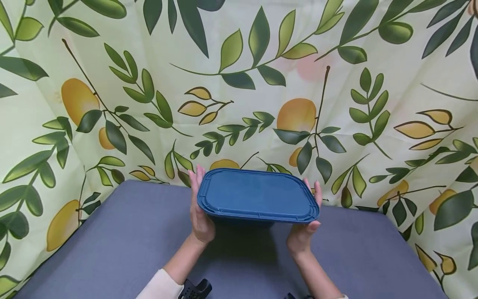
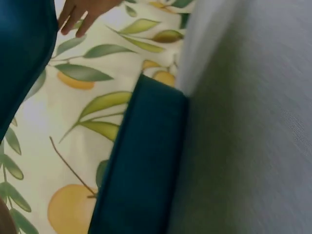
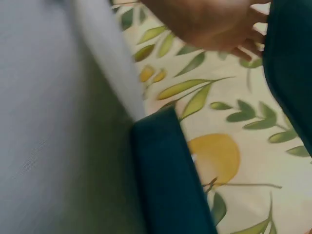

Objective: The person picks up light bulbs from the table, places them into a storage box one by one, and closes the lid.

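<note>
A blue rounded rectangular lid (image 1: 257, 195) is held up in the head view, its broad face tilted toward the camera. At its left end, my left hand (image 1: 199, 214) supports the edge, with fingers reaching up along the side. My right hand (image 1: 303, 232) holds the opposite end, thumb at the front corner and fingers behind. Below the lid, with a gap between them, a dark blue box (image 2: 146, 156) sits on the grey surface. The lid mostly hides this box in the head view. Across the lid (image 3: 292, 63), the right wrist view shows the left hand's fingers against its edge.
The grey padded tabletop (image 1: 112, 241) spreads out around the box and lies in shadow beneath the lid. A cloth wall (image 1: 257, 104) printed with leaves and oranges rises behind and at both sides. Black wrist devices (image 1: 196, 288) show at the bottom.
</note>
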Demonstrator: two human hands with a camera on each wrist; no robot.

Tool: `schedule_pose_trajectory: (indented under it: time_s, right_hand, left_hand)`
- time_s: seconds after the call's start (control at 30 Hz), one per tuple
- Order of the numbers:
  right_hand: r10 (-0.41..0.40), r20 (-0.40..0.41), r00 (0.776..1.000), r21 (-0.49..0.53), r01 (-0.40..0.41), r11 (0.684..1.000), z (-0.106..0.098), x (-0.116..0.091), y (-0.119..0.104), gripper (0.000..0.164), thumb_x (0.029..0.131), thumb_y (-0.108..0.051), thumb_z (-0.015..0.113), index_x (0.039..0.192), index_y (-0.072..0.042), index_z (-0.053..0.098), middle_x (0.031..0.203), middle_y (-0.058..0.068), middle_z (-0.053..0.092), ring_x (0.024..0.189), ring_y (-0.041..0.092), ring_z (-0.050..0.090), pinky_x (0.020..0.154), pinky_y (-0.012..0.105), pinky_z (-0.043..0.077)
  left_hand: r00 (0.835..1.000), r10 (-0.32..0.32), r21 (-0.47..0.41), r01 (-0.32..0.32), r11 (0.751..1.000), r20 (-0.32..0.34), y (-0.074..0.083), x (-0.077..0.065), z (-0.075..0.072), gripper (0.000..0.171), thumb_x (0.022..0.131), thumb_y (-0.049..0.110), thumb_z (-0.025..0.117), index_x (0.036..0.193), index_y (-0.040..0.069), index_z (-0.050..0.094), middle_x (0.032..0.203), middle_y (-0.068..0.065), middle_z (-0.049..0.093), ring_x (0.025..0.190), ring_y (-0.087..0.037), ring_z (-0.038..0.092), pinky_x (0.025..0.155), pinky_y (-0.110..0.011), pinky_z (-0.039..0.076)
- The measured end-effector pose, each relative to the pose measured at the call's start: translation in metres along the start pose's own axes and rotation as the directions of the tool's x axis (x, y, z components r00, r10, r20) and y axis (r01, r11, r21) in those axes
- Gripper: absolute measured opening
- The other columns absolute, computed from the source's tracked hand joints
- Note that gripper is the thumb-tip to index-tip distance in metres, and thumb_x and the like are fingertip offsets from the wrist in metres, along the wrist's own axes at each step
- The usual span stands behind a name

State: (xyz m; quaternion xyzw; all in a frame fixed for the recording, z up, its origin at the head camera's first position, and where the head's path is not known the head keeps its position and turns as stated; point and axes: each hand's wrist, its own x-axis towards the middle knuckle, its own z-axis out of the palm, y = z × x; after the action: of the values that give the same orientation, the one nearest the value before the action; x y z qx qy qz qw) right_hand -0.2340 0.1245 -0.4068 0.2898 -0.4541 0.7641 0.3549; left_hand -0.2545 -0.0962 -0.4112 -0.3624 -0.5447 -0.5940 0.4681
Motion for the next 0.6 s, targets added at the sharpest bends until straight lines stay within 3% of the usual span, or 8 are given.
schedule_pose_trajectory:
  time_s: [0.1,0.23,0.33,0.4,0.5,0.6]
  right_hand:
    - [-0.055,-0.100,0.993,0.057,0.061,0.996,0.017,0.005,0.004,0.115,0.081,-0.075,0.064,0.161,-0.008,0.017,0.160,0.017,0.036,0.137,0.025,0.050,0.112,0.026,0.041]
    - [-0.139,-0.162,0.977,0.024,0.145,0.989,0.028,0.011,0.009,0.116,0.084,-0.074,0.062,0.163,-0.007,0.008,0.158,0.015,0.041,0.137,0.025,0.050,0.113,0.028,0.040]
    - [-0.207,-0.180,0.962,-0.127,0.186,0.974,0.030,0.013,0.012,0.105,0.093,-0.069,0.053,0.163,-0.006,0.005,0.156,0.015,0.043,0.134,0.025,0.052,0.112,0.028,0.040]
    - [-0.237,-0.190,0.953,-0.240,0.189,0.952,0.030,0.014,0.012,0.093,0.101,-0.054,0.052,0.162,-0.003,0.005,0.153,0.015,0.046,0.130,0.024,0.054,0.109,0.027,0.041]
    - [-0.268,-0.206,0.941,-0.409,0.166,0.897,0.031,0.016,0.011,0.075,0.107,-0.025,0.050,0.160,0.003,0.005,0.148,0.014,0.051,0.129,0.020,0.055,0.105,0.024,0.043]
    - [-0.270,-0.224,0.936,-0.556,0.105,0.824,0.029,0.019,0.010,0.070,0.104,-0.009,0.053,0.160,0.003,0.012,0.149,0.013,0.054,0.133,0.015,0.056,0.094,0.017,0.046]
  left_hand:
    - [0.998,0.023,0.046,-0.020,0.999,-0.067,-0.004,0.004,0.006,0.077,0.108,0.049,0.020,0.158,-0.007,0.003,0.169,-0.012,0.022,0.157,-0.023,0.024,0.127,-0.030,0.022]
    - [0.994,0.014,0.078,-0.005,0.997,-0.113,-0.008,0.006,0.007,0.077,0.109,0.048,0.022,0.156,-0.012,0.008,0.166,-0.010,0.033,0.155,-0.022,0.030,0.127,-0.031,0.025]
    - [0.991,-0.015,0.106,0.030,0.994,-0.135,-0.006,0.007,0.008,0.075,0.110,0.045,0.024,0.154,-0.014,0.011,0.163,-0.006,0.040,0.152,-0.018,0.037,0.126,-0.030,0.027]
    - [0.989,-0.026,0.136,0.047,0.990,-0.149,-0.005,0.008,0.009,0.072,0.111,0.041,0.026,0.154,-0.015,0.013,0.160,-0.006,0.043,0.151,-0.016,0.038,0.126,-0.030,0.026]
    - [0.985,-0.050,0.197,0.083,0.977,-0.163,-0.003,0.012,0.010,0.067,0.111,0.035,0.031,0.154,-0.015,0.018,0.157,-0.008,0.048,0.151,-0.016,0.037,0.128,-0.031,0.022]
    - [0.983,-0.068,0.241,0.109,0.964,-0.170,-0.003,0.013,0.010,0.060,0.110,0.029,0.037,0.153,-0.011,0.027,0.155,-0.010,0.050,0.156,-0.021,0.026,0.130,-0.033,0.016]
